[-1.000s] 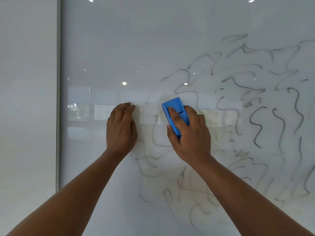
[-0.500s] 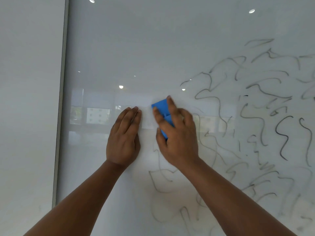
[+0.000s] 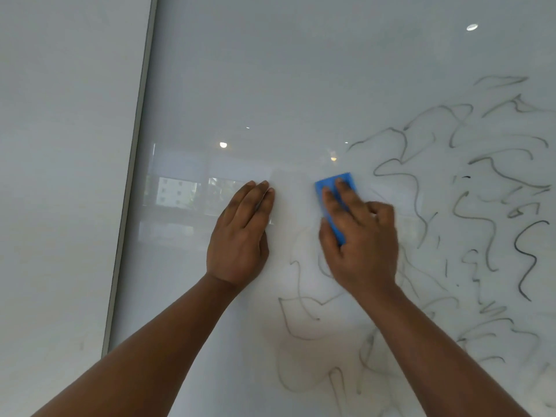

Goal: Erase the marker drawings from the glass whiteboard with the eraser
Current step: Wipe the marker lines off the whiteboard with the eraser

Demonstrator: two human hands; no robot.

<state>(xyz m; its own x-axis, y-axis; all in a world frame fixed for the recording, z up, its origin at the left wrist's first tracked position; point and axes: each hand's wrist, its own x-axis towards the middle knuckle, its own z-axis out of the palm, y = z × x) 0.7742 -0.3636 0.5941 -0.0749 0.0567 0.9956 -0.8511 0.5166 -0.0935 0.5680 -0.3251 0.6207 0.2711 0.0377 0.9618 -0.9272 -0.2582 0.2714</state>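
The right hand point(image 3: 362, 245) presses a blue eraser point(image 3: 335, 203) flat against the glass whiteboard point(image 3: 301, 85), fingers point(image 3: 346, 197) laid over its top face and thumb along its left edge; the hand is slightly motion-blurred. The left hand point(image 3: 240, 236) lies flat on the glass just left of the eraser, fingers pressed together, holding nothing. Marker drawings point(image 3: 481, 206) cover the board right of and below the eraser. The board's frame edge point(image 3: 132, 176) runs down the left.
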